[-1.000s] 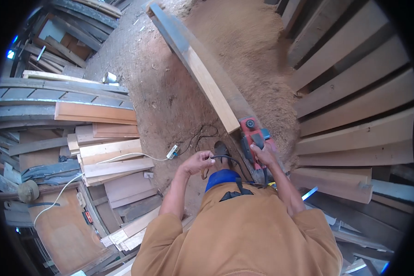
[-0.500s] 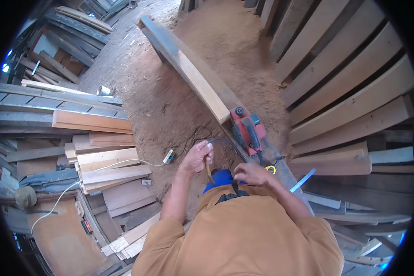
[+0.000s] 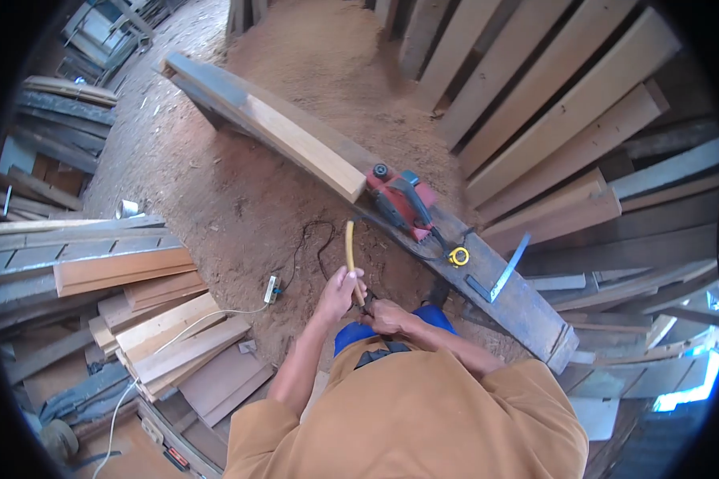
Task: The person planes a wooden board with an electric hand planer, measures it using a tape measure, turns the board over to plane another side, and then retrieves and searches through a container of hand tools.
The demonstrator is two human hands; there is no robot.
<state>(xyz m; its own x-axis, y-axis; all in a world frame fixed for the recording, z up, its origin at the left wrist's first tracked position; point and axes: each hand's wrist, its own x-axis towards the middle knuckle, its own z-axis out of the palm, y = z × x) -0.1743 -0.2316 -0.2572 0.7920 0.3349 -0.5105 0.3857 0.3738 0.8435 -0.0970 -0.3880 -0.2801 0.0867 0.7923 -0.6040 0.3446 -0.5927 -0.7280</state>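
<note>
Hand [image 3: 341, 295] grips stick [image 3: 349, 243]; planer [image 3: 398, 205] lettering unclear.

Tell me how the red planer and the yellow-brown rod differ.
The planer is red and black; the rod is yellow-brown. The planer is bulky; the rod is slim. The planer rests unheld on the bench; the rod is in the left hand.
</note>
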